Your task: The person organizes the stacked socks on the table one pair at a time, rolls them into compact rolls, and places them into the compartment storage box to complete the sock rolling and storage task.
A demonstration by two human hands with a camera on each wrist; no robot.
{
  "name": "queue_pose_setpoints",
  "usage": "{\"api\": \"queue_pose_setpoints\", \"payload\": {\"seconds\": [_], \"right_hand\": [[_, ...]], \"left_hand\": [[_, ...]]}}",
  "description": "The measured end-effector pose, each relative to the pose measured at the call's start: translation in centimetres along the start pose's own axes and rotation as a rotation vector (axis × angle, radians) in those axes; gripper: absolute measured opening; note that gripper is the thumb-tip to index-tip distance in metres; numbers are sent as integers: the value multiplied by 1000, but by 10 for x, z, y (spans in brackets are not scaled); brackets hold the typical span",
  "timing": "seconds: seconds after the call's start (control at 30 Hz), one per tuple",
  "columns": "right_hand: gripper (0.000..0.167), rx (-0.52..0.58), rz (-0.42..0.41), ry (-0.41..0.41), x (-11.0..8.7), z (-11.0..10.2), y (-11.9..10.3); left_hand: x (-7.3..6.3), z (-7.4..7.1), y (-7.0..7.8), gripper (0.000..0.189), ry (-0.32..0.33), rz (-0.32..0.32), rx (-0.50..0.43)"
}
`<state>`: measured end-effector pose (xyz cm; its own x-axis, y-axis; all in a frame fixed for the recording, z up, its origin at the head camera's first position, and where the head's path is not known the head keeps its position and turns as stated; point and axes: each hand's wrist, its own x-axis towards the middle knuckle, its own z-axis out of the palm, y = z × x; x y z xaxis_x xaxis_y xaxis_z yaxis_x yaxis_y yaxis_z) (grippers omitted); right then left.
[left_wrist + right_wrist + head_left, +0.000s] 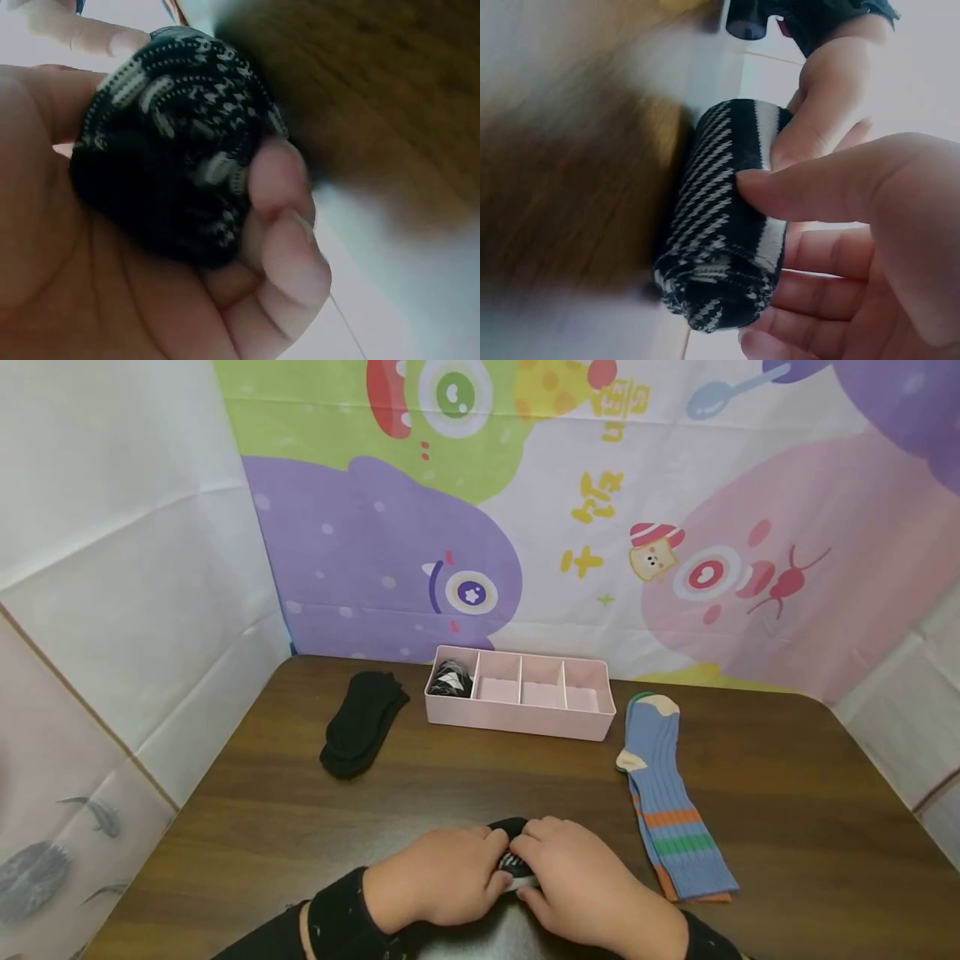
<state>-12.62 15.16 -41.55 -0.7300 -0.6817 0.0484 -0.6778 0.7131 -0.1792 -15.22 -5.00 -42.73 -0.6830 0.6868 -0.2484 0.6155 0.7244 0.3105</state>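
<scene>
So the thing I was watching from my end was how the black-and-white sock roll (712, 191) sat between the two hands. It lay right in the gap, long axis running crosswise from the left hand (450, 872) to the right hand (581, 881), with a spiral end facing each palm. Neither hand was nearer; both were touching it. I'd say any move from there hinged on that crosswise lie, since each hand had its own end.

Left hand: fingers curled round its end, per the left wrist feed. Right hand: thumb pressed on the outside, fingers round the far side, so clamped on the same roll. Couldn't tell if the roll was actually resting on the table (247, 827) or held just off it.

For the wider layout, the pink tray (517, 718) stood straight ahead, beyond the hands, a dark bundle (452, 679) in its leftmost compartment. Black socks (363, 722) lay ahead to the left, blue striped socks (671, 802) off to the right.
</scene>
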Motion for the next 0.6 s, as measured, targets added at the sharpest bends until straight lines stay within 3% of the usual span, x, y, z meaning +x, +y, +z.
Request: {"api": "queue_pose_setpoints", "payload": {"seconds": [0.27,0.47,0.6], "right_hand": [[35,44,72,-1,0,5,6],[30,69,66,9,2,7,12],[28,109,62,-11,2,7,15]], "left_hand": [[-9,-11,15,50,189,-217,145],[-14,-10,22,42,231,-170,193],[-13,-6,21,34,268,-93,214]]}}
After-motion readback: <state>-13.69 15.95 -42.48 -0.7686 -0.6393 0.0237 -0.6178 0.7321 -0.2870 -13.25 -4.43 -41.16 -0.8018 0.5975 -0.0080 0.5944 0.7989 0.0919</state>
